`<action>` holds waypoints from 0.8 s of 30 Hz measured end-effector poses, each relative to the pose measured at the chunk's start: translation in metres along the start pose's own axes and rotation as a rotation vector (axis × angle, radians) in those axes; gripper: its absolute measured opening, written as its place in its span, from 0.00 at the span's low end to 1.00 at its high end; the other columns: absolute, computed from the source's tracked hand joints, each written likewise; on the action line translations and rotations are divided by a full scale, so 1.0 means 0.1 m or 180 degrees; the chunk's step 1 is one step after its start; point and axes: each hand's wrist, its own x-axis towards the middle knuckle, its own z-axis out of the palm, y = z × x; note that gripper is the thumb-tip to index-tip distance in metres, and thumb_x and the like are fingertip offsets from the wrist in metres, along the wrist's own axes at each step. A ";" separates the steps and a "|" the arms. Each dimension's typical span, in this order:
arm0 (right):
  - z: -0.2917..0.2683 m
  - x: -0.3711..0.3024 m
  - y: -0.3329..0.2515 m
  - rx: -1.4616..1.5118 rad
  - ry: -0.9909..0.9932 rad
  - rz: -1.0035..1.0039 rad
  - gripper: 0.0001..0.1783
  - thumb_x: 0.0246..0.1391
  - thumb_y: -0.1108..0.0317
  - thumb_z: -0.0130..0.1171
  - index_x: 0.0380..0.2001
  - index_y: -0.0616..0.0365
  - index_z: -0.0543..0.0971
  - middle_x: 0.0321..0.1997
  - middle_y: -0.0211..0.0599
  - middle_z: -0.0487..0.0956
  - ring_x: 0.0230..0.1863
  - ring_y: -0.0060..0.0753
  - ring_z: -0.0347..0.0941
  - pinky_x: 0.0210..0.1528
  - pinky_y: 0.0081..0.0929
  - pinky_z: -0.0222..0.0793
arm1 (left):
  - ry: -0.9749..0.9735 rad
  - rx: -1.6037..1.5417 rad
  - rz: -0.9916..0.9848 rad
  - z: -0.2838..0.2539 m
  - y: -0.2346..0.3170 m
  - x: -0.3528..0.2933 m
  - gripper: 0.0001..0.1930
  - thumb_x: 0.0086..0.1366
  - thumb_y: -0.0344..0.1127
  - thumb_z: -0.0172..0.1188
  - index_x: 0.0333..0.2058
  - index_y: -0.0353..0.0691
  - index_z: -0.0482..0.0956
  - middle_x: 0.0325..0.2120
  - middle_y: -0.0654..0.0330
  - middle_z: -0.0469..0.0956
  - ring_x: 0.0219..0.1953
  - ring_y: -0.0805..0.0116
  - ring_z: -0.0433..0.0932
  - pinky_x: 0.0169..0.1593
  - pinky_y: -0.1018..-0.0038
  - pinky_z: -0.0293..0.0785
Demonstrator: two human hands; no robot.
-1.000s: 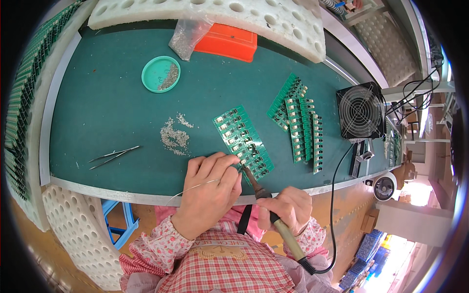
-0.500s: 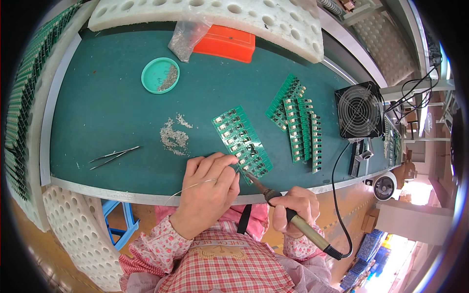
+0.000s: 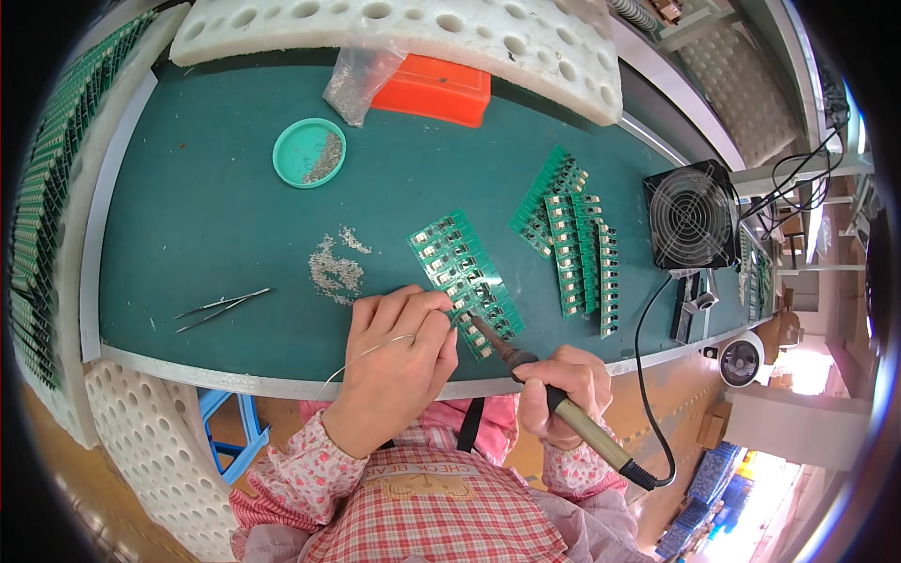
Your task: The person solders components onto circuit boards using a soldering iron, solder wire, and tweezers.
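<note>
On the green mat lies a green circuit board [image 3: 483, 272] carrying rows of small white and black parts. My left hand [image 3: 396, 361] is closed on a thin solder wire [image 3: 361, 357], its fingertips at the board's left edge. The wire's tail loops back over the hand. My right hand [image 3: 568, 389] grips a soldering iron [image 3: 589, 432] by its olive handle. Its tip reaches the lower part of the board, close to the left fingertips; whether it touches a joint is too small to tell. Loose tiny pale parts [image 3: 335, 270] lie in a scattered pile left of the board.
More circuit boards [image 3: 574, 249] lie overlapped to the right, before a black fan [image 3: 690, 216]. Tweezers [image 3: 223, 308] rest at left. Behind are a green round dish [image 3: 310, 153], a plastic bag [image 3: 357, 84], a red bin [image 3: 434, 91] and white foam [image 3: 488, 33]. The iron's cord [image 3: 640, 375] runs rightward.
The iron's tip has moved slightly up and left on the board, with my right hand following. My left fingertips have shifted slightly up along the board's edge.
</note>
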 end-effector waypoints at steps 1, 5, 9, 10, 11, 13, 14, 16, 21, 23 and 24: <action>0.01 0.00 0.00 0.0023 -0.0089 0.0030 0.12 0.45 0.78 0.64 0.35 0.60 0.77 0.15 0.28 0.70 0.12 0.29 0.65 0.15 0.27 0.61 | 0.0004 0.0012 -0.0001 0.00 0.00 0.00 0.10 0.54 0.29 0.65 0.34 0.36 0.76 0.42 0.60 0.77 0.48 0.60 0.75 0.50 0.62 0.67; 0.05 0.02 0.02 -0.0002 -0.0081 -0.0043 0.12 0.44 0.78 0.65 0.35 0.60 0.77 0.15 0.28 0.69 0.12 0.29 0.65 0.15 0.27 0.60 | -0.0008 0.0008 -0.0020 0.01 0.00 0.01 0.10 0.54 0.29 0.65 0.35 0.36 0.76 0.42 0.59 0.77 0.48 0.60 0.75 0.50 0.62 0.67; 0.07 0.02 0.03 0.0013 -0.0113 -0.0059 0.12 0.43 0.78 0.65 0.34 0.60 0.78 0.14 0.27 0.68 0.11 0.29 0.64 0.14 0.27 0.60 | 0.0010 -0.0028 -0.0077 0.01 0.01 0.01 0.09 0.54 0.28 0.65 0.33 0.37 0.75 0.42 0.61 0.77 0.47 0.60 0.76 0.49 0.61 0.66; 0.07 0.02 0.03 -0.0006 -0.0110 -0.0063 0.12 0.43 0.78 0.65 0.34 0.59 0.78 0.14 0.27 0.68 0.11 0.29 0.64 0.14 0.26 0.59 | 0.0053 -0.0078 -0.0123 0.01 0.01 0.02 0.09 0.54 0.28 0.65 0.32 0.37 0.74 0.42 0.62 0.78 0.47 0.59 0.76 0.49 0.61 0.65; 0.08 0.03 0.03 -0.0008 -0.0113 -0.0059 0.12 0.43 0.78 0.65 0.34 0.59 0.78 0.14 0.27 0.68 0.11 0.29 0.64 0.14 0.26 0.59 | 0.0051 -0.0083 -0.0124 0.01 0.02 0.02 0.09 0.54 0.28 0.65 0.32 0.37 0.74 0.42 0.62 0.78 0.47 0.59 0.76 0.49 0.61 0.65; 0.08 0.05 0.01 -0.0037 -0.0116 -0.0098 0.13 0.41 0.79 0.65 0.34 0.59 0.78 0.14 0.27 0.68 0.11 0.28 0.64 0.14 0.26 0.59 | 0.0027 -0.0078 -0.0124 0.01 0.02 0.02 0.08 0.54 0.27 0.65 0.32 0.38 0.74 0.42 0.62 0.78 0.46 0.59 0.76 0.49 0.61 0.65; 0.07 0.07 0.00 -0.0037 -0.0118 -0.0096 0.13 0.41 0.79 0.65 0.34 0.59 0.78 0.14 0.27 0.68 0.11 0.28 0.64 0.14 0.26 0.59 | 0.0025 -0.0080 -0.0125 0.00 0.02 0.02 0.08 0.54 0.27 0.65 0.32 0.38 0.74 0.42 0.62 0.78 0.46 0.59 0.76 0.49 0.61 0.65; 0.06 0.09 -0.03 -0.0185 -0.0262 -0.0234 0.15 0.39 0.79 0.65 0.34 0.59 0.78 0.14 0.26 0.67 0.11 0.27 0.63 0.14 0.25 0.58 | 0.0026 -0.0079 -0.0124 0.01 0.01 0.02 0.08 0.54 0.27 0.65 0.31 0.38 0.74 0.42 0.62 0.78 0.46 0.59 0.76 0.48 0.61 0.65; 0.09 0.05 -0.05 -0.0299 -0.0487 -0.0536 0.16 0.39 0.78 0.65 0.36 0.60 0.77 0.14 0.23 0.66 0.12 0.24 0.61 0.14 0.24 0.55 | 0.0015 -0.0071 -0.0083 0.01 -0.01 0.00 0.09 0.53 0.27 0.65 0.32 0.37 0.74 0.42 0.61 0.77 0.47 0.60 0.76 0.49 0.62 0.66; 0.11 0.04 -0.07 -0.0401 -0.0498 -0.0568 0.15 0.39 0.77 0.65 0.35 0.60 0.77 0.14 0.23 0.65 0.11 0.24 0.60 0.14 0.24 0.54 | -0.0029 -0.0038 -0.0040 0.00 -0.01 0.00 0.10 0.53 0.28 0.65 0.34 0.36 0.75 0.43 0.59 0.77 0.48 0.60 0.76 0.49 0.62 0.67; 0.11 0.04 -0.07 -0.0400 -0.0497 -0.0572 0.15 0.39 0.77 0.65 0.35 0.60 0.77 0.14 0.23 0.65 0.11 0.24 0.60 0.14 0.24 0.54 | -0.0008 -0.0043 -0.0038 0.00 -0.01 0.00 0.10 0.53 0.28 0.65 0.34 0.36 0.75 0.42 0.59 0.77 0.47 0.60 0.76 0.49 0.62 0.67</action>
